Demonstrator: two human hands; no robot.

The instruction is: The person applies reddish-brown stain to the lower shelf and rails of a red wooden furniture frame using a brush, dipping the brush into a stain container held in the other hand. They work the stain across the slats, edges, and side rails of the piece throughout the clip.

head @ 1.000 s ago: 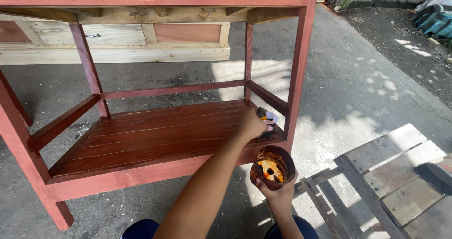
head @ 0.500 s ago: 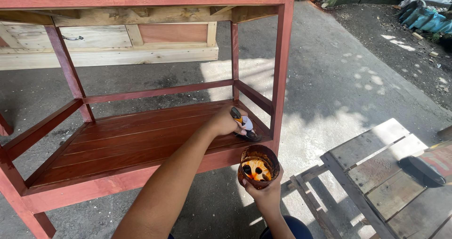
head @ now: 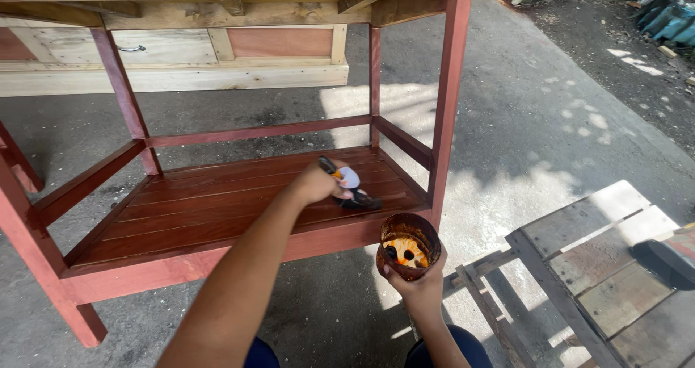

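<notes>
My left hand grips a paintbrush with a dark handle and pale ferrule. Its bristles rest on the slatted lower shelf of a red-brown wooden table frame, near the shelf's front right corner. The shelf looks glossy and darker than the frame's legs. My right hand holds a small stained cup from below, in front of the frame's right front leg. Orange-brown liquid shows inside the cup.
Concrete ground lies all around. A weathered wooden pallet-like piece sits at the right, close to my right hand. Behind the frame lies a long unpainted wooden panel. Debris and blue-green items are at the far right.
My left hand and the brush have moved left along the shelf, away from the right front leg. The cup stays in my right hand, and the view has shifted.
</notes>
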